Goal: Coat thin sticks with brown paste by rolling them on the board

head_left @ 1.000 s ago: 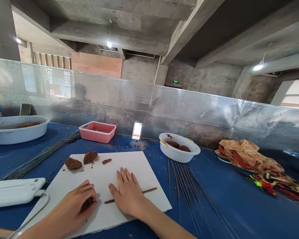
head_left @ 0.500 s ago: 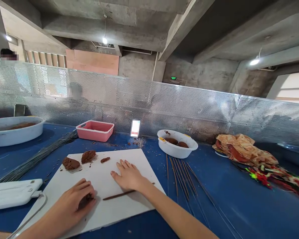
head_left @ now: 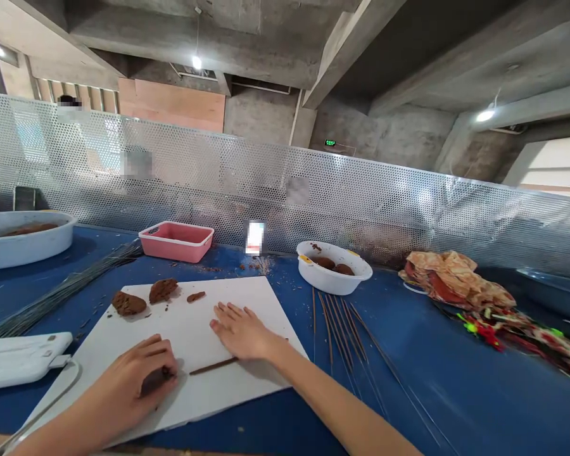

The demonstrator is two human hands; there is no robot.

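Observation:
My left hand [head_left: 130,383] is cupped and pressing a dark brown lump of clay-like paste [head_left: 156,380] against the white board [head_left: 185,329]. My right hand [head_left: 240,330] lies flat on the board with its fingers apart, holding nothing. Just below it lies a thin paste-coated brown stick [head_left: 213,365], which runs under my right wrist. Two rough brown paste lumps [head_left: 128,304] [head_left: 164,290] and a small crumb of paste [head_left: 196,296] sit at the board's far edge.
A white bowl of brown paste balls [head_left: 335,269] and a pink tray [head_left: 175,242] stand beyond the board. Nearby are a pale basin [head_left: 23,231], wire bundle [head_left: 61,291], thin brown sticks [head_left: 337,329], white power bank [head_left: 21,361], crumpled cloth [head_left: 456,282], and perforated metal screen [head_left: 285,190].
My right hand has slid up the board, off the stick. My left hand stays on its lump. The whole view has shifted slightly up and left.

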